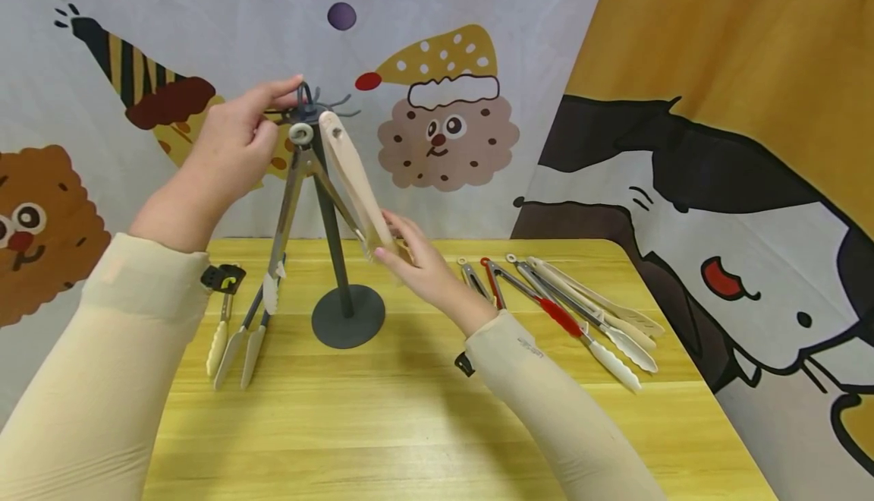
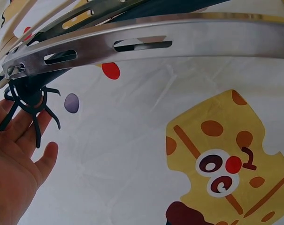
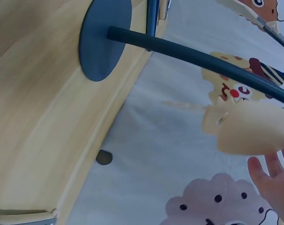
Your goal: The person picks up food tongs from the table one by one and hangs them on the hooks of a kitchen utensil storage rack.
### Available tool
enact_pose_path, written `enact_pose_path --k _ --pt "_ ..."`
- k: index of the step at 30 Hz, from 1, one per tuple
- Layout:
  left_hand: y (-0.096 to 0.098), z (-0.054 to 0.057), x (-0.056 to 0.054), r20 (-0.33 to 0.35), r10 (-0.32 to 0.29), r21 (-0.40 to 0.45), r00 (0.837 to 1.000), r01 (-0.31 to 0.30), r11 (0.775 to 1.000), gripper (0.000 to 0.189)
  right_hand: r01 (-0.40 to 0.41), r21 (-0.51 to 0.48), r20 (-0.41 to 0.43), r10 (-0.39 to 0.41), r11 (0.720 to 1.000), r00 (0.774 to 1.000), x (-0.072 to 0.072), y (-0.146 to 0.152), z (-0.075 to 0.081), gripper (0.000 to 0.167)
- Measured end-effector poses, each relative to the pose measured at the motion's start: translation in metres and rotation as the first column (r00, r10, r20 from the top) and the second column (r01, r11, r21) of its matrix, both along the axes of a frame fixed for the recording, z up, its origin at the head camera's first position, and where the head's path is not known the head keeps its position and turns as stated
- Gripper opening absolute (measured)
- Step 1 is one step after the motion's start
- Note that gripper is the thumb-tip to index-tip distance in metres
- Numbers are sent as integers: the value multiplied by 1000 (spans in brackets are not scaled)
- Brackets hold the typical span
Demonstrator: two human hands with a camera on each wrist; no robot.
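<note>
A dark grey hanging stand (image 1: 332,235) rises from a round base, with several curved hooks round its top. My left hand (image 1: 235,129) holds the stand's top, fingers at the loop and hooks; in the left wrist view they lie behind the hooks with one digit apart. Beige tongs (image 1: 355,174) slant down from beside the hooks, and my right hand (image 1: 423,262) pinches their lower end between thumb and fingers. Metal tongs (image 1: 285,209) with whitish tips hang spread from the top, ring uppermost. Grey-tipped tongs (image 1: 243,349) stand behind them, partly hidden.
Small cream-tipped tongs (image 1: 218,345) are at the left, near my sleeve. Several tongs lie at the right of the wooden table (image 1: 382,425), among them red-handled tongs (image 1: 561,316). A cartoon-printed cloth (image 1: 273,7) hangs behind the table.
</note>
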State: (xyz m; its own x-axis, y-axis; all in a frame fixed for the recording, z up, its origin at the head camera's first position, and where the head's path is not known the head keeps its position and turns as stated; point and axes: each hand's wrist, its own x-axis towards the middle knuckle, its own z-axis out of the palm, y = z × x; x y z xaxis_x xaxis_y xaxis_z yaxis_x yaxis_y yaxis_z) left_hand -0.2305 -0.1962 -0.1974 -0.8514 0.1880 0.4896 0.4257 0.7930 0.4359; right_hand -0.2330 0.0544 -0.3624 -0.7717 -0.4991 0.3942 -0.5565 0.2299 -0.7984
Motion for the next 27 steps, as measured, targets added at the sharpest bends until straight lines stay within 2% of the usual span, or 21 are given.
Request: enact_pose_path --k 2,5,10,15,17,21,24,27 --pt "1 0 0 4 1 -1 1000 -1 1000 56 32 4 -39 -32 999 999 0 7 -3 57" --pt "1 1 1 9 -4 7 1000 4 1000 56 44 -49 -32 -46 998 998 0 18 -7 52" --pt "2 2 2 29 -25 40 999 24 999 48 90 -147 60 -82 985 995 7 38 -4 46" --pt "2 1 4 -20 -59 41 998 60 997 42 168 -159 149 -145 973 978 16 59 -2 44" --pt "2 1 3 -32 -70 43 997 71 997 43 190 -164 166 -163 968 973 14 67 -8 43" --pt "2 1 3 -26 -80 56 996 81 995 44 243 -169 181 -213 955 960 2 84 -32 43" --pt "1 1 3 -31 -81 53 996 83 995 45 309 -103 202 -284 945 937 -6 94 -51 44" --pt "1 1 3 -34 -86 56 996 88 995 45 356 35 213 -355 934 910 -8 102 -63 48"
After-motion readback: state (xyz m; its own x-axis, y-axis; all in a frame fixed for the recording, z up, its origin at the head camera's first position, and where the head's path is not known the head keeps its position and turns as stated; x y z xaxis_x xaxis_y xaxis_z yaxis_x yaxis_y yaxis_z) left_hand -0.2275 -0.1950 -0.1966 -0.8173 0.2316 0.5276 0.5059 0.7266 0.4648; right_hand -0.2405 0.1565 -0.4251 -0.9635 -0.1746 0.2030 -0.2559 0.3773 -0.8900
